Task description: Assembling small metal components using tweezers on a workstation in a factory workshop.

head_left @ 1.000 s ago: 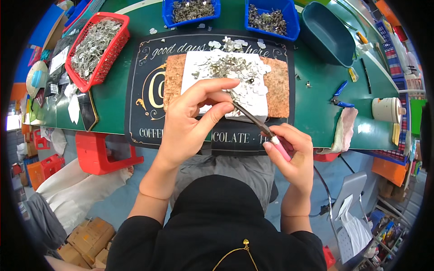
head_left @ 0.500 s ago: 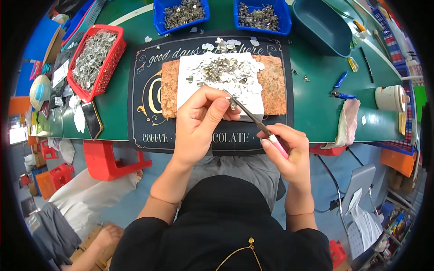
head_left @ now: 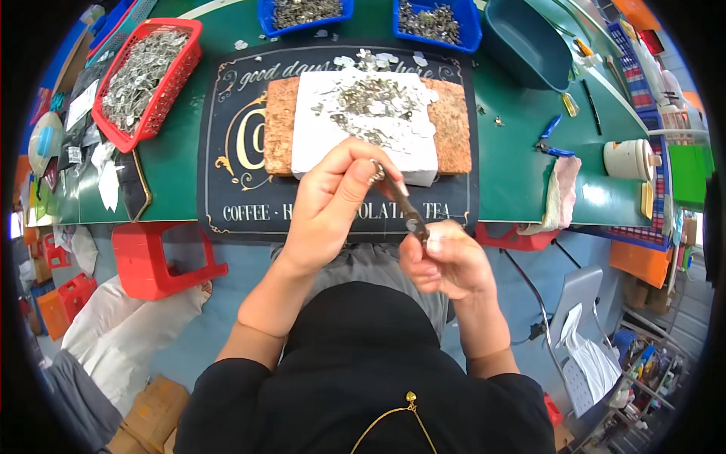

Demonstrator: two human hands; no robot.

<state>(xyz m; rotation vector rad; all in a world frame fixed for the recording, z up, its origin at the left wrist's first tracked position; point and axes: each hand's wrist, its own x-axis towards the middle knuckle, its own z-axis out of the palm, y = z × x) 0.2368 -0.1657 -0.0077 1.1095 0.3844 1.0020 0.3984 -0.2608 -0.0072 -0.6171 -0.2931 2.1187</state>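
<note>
As we face a green table [head_left: 507, 174], a black mat [head_left: 242, 200] spreads before us to its near edge. On it lies a rough brown slab [head_left: 451, 129], showing at both sides of a white block [head_left: 310, 144] that bears a loose heap of metal pieces [head_left: 370, 102]. Off to our left stands a red basket [head_left: 178, 91] full of silvery pieces. Our right hand [head_left: 450, 261] is closed around a dark, slender tool [head_left: 408, 204]. Our left hand [head_left: 333, 197], near the block, pinches a small metal piece [head_left: 376, 172] between thumb and forefinger, at the tool's far end; we cannot tell whether that end grips it.
</note>
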